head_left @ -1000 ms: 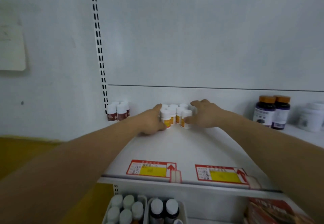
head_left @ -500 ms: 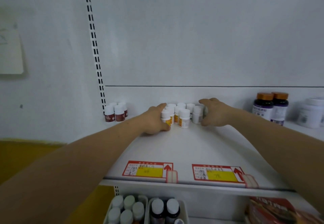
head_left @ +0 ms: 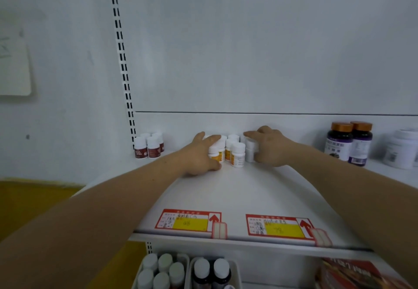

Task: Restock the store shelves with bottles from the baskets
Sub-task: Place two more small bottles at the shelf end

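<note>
Bottles [head_left: 228, 150] cluster at the shelf [head_left: 237, 189] back; my left hand [head_left: 200, 157] cups one side, right hand [head_left: 269, 147] grips a white bottle [head_left: 250, 152]. I'd press inward gently, keeping rows upright

flat white metal shelf [head_left: 237, 189]: cluster of small white orange-labelled bottles [head_left: 230, 150], four white red-labelled bottles [head_left: 149, 147], two dark orange-capped bottles [head_left: 348, 143], large white jar [head_left: 401, 148].

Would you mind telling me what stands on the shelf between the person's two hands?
In the head view, a cluster of small white-capped bottles with orange labels stands between the left hand and the right hand.
</note>
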A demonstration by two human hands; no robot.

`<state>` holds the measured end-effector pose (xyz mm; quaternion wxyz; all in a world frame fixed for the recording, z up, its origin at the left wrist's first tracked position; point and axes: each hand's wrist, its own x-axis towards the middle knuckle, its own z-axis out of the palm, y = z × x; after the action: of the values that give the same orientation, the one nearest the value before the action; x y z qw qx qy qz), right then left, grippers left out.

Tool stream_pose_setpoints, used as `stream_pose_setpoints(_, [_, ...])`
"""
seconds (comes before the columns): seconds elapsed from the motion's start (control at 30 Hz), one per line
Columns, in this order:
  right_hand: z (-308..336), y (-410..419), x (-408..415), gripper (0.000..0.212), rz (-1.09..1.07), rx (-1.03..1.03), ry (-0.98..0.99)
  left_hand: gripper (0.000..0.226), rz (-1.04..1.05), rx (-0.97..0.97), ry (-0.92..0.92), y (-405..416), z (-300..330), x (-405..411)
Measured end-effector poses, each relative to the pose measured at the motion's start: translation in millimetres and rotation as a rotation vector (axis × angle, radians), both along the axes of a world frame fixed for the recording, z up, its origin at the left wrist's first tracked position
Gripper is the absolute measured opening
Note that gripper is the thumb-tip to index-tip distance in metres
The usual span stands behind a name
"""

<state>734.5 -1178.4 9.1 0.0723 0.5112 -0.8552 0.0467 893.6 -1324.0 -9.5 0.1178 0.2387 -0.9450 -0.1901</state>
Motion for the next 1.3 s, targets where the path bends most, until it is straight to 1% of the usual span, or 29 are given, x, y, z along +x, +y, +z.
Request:
stream_pose_setpoints(0.07, [2, -4, 6, 0.070, 0.033, 0.041, -0.005, 0.086, -0.025, -0.026, 0.004, 3, 1, -2])
stream_pose_setpoints(0.17, [1, -16, 0, 0.074, 0.077, 0.061, 0.064, 0.081, -0.040, -0.090, 0.005, 5, 1, -5])
stream_pose_setpoints(0.2, [0, -19, -1, 0.071, 0.079, 0.065, 0.081, 0.080, -0.038, -0.115, 0.001, 5, 1, -6])
stream_pose_setpoints(0.3, [-3, -21, -2, 0.049, 0.077, 0.044, 0.114, 0.075, -0.045, -0.162, -0.015, 7, 2, -7])
stream_pose_setpoints(0.37, [-3, -17, -1, 0.044, 0.055, -0.001, 0.118, 0.074, -0.054, -0.155, -0.021, 7, 3, -7])
stream_pose_setpoints(0.57, [0, 7, -13, 0.049, -0.022, 0.018, 0.165, 0.075, -0.055, -0.157, -0.049, 5, 3, -6])
stream_pose_setpoints(0.7, [2, 28, -21, 0.050, -0.093, 0.035, 0.168, 0.075, -0.065, -0.091, -0.048, 4, 5, -4])
stream_pose_setpoints(0.77, [5, 32, -20, 0.054, -0.126, 0.049, 0.191, 0.080, -0.071, -0.045, -0.043, 4, 7, -3])
stream_pose_setpoints(0.83, [10, 28, -12, 0.059, -0.108, -0.025, 0.229, 0.091, -0.042, 0.019, -0.015, 4, 9, 0])
stream_pose_setpoints(0.87, [13, 23, -5, 0.063, -0.061, -0.093, 0.197, 0.096, -0.024, 0.062, 0.003, 3, 10, 1])
stream_pose_setpoints(0.93, [17, 9, 14, 0.074, 0.044, -0.183, 0.002, 0.101, -0.005, 0.132, 0.017, 2, 11, 6])
stream_pose_setpoints(0.97, [18, 2, 22, 0.078, 0.068, -0.168, -0.103, 0.101, -0.004, 0.143, 0.010, 2, 11, 7])
stream_pose_setpoints(1.0, [18, -5, 30, 0.081, 0.071, -0.115, -0.164, 0.098, -0.005, 0.142, -0.002, 2, 10, 8])
stream_pose_setpoints(1.07, [16, -17, 38, 0.078, 0.063, -0.041, -0.165, 0.094, -0.003, 0.131, 0.005, 1, 7, 10])
stream_pose_setpoints(1.2, [13, -28, 45, 0.064, 0.082, -0.039, -0.129, 0.098, 0.014, 0.157, 0.047, -5, 2, 13])
stream_pose_setpoints(1.3, [9, -32, 43, 0.052, 0.067, -0.003, -0.138, 0.092, -0.010, 0.142, 0.053, -6, 1, 12])
